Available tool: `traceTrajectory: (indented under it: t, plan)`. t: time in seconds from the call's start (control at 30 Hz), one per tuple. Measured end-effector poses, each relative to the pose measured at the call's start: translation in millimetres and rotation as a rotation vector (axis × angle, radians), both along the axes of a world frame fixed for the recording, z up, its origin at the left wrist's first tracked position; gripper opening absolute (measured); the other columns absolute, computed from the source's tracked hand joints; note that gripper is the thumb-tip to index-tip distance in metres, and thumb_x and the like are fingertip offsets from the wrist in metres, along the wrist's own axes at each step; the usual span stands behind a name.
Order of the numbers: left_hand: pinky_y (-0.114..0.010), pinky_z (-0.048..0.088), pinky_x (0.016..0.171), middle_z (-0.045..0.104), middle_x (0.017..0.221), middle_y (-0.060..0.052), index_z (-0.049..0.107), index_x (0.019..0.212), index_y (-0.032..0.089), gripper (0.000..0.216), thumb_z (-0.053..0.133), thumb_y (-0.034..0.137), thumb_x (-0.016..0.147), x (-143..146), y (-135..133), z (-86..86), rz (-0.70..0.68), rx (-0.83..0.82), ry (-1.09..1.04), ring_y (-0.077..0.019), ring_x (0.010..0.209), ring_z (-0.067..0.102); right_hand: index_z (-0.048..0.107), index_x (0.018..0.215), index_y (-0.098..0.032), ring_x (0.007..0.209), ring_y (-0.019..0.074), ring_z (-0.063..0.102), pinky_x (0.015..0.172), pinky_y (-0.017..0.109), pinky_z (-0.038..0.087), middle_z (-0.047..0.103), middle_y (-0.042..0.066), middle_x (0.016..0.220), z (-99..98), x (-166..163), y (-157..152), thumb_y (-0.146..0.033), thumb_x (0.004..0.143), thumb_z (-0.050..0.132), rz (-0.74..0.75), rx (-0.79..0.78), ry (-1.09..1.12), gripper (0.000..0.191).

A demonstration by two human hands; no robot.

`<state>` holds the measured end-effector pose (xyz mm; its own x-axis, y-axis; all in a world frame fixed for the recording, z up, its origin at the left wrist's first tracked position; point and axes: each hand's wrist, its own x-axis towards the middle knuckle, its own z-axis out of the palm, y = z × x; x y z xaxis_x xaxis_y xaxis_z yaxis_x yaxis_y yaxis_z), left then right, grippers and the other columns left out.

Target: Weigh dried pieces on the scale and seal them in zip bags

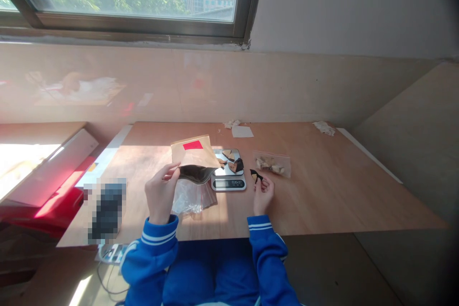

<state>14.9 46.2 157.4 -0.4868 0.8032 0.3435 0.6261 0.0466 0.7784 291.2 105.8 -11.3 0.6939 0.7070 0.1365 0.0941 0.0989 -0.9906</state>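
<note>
My left hand (163, 192) is closed on the near rim of a kraft paper bag (190, 155) with a red label. The bag's dark mouth gapes toward me, left of a kitchen scale (228, 185). Several dark-skinned, pale-faced dried pieces (235, 165) lie on the scale's plate. Between the fingertips of my right hand (263, 193) is a similar dried piece (256, 176), held just right of the scale. What kind of dried stuff it is I cannot make out.
A clear zip bag (285, 165) of pale chunks lies right of the scale. Transparent plastic bags (191, 198) lie below the paper bag. White paper (243, 132) and crumpled tissue (324, 128) are at the table's back. A blurred dark object (107, 210) sits left.
</note>
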Motion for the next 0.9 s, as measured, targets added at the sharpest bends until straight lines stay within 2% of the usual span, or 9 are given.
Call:
traceTrajectory:
  t: [0.27,0.37,0.47,0.6,0.7,0.9]
  plan:
    - [-0.023,0.051,0.068,0.07,0.071,0.003,0.074,0.095,0.026,0.022,0.062,0.035,0.078,0.7,0.7,0.2,0.012,-0.008,-0.004,-0.0147,0.068,0.068,0.06,0.103,-0.012,0.07,0.0167,0.059,0.062,0.029,0.048,0.065,0.009,0.087,9.0,-6.6,-3.5,-0.054,0.078,0.061,0.004,0.017,-0.021,0.049]
    - [-0.022,0.051,0.068,0.07,0.071,0.004,0.074,0.094,0.026,0.022,0.062,0.034,0.078,0.6,1.2,0.4,0.011,-0.008,-0.013,-0.0146,0.068,0.068,0.065,0.098,-0.014,0.077,0.0182,0.061,0.069,0.031,0.049,0.068,0.01,0.092,24.7,-16.3,-8.7,-0.046,0.083,0.06,0.058,0.093,-0.216,0.035]
    - [-0.022,0.051,0.068,0.07,0.07,0.004,0.074,0.093,0.026,0.021,0.062,0.034,0.078,0.4,1.2,0.2,0.015,-0.003,-0.011,-0.0146,0.068,0.068,0.069,0.09,-0.018,0.083,0.0197,0.061,0.078,0.035,0.049,0.069,0.007,0.09,45.5,-28.5,-12.7,-0.033,0.088,0.06,0.225,0.25,-0.521,0.018]
    - [-0.022,0.051,0.067,0.069,0.07,0.004,0.074,0.093,0.027,0.02,0.063,0.034,0.078,-0.7,0.9,-0.6,0.006,0.003,-0.009,-0.0139,0.067,0.068,0.072,0.09,-0.024,0.088,0.0203,0.06,0.081,0.037,0.049,0.069,0.005,0.089,61.3,-44.1,-10.0,-0.024,0.092,0.055,0.437,0.364,-0.805,0.017]
    - [-0.022,0.051,0.067,0.07,0.07,0.004,0.074,0.094,0.027,0.02,0.063,0.034,0.078,-1.7,0.5,-0.7,-0.003,0.008,-0.016,-0.014,0.066,0.067,0.073,0.089,-0.026,0.088,0.0208,0.058,0.079,0.035,0.047,0.067,0.005,0.088,57.4,-51.9,-1.6,-0.022,0.093,0.052,0.451,0.331,-0.946,0.021]
    - [-0.023,0.051,0.067,0.069,0.07,0.004,0.074,0.093,0.026,0.02,0.063,0.035,0.078,-1.7,-0.7,-1.6,0.001,0.015,-0.029,-0.0143,0.066,0.067,0.073,0.087,-0.026,0.093,0.0222,0.053,0.079,0.035,0.041,0.064,0.006,0.095,41.3,-56.7,10.3,-0.021,0.093,0.052,0.362,0.252,-1.104,0.023]
